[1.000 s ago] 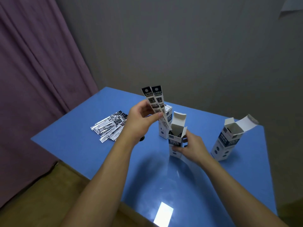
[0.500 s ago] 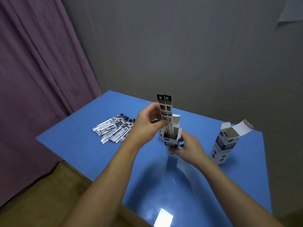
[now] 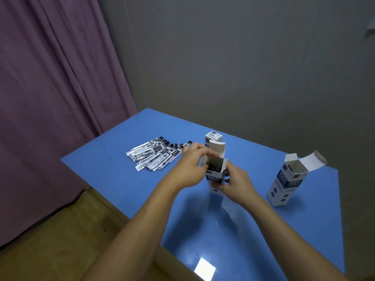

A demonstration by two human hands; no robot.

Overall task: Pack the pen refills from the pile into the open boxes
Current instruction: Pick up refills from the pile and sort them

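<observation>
Two hands are working the middle box [image 3: 214, 175]: right hand [image 3: 235, 183] gripping its side, left hand [image 3: 192, 169] curled at its mouth, nearer the pile [image 3: 156, 156] lying leftward, refills pointing toward the box.

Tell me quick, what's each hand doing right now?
Left hand: fingers at the open box mouth; grip cannot be told.
Right hand: holds that box.

My right hand [image 3: 235, 183] grips the open refill box [image 3: 215, 175] standing on the blue tabletop [image 3: 113, 175], while my left hand [image 3: 190, 169] curls at its mouth. The pile of pen refills [image 3: 156, 155] lies left; another open box [image 3: 286, 183] stands right.
</observation>
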